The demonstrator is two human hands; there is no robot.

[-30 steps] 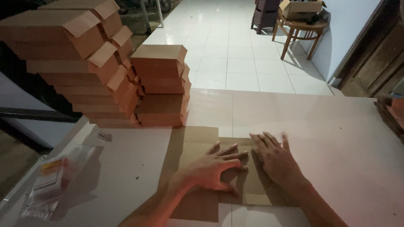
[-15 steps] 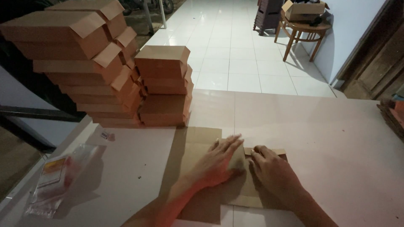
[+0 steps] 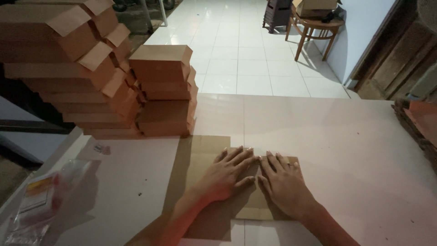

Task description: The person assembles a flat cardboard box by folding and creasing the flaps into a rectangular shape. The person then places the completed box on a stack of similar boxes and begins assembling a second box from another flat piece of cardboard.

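**Both hands flat on one cardboard blank, beside the box stacks**

Since half a second ago, both hands have spread flat and drawn together over the folded part of the cardboard blank [image 3: 200, 164]. Left hand [image 3: 227, 175] and right hand [image 3: 284, 184] lie side by side, fingers [image 3: 236, 157] released and splayed, grasping nothing; palms bear down, apparently to hold a fold flat. One blank lies on the worktop [image 3: 346, 146], directly under both hands. Behind and left of the blank stand two stacks of folded boxes [image 3: 164, 91], the farther one taller; exact box count cannot be told. Well left of the blank lies one clear plastic bag [image 3: 43, 200]. Far beyond it stands one round wooden table [image 3: 316, 27].
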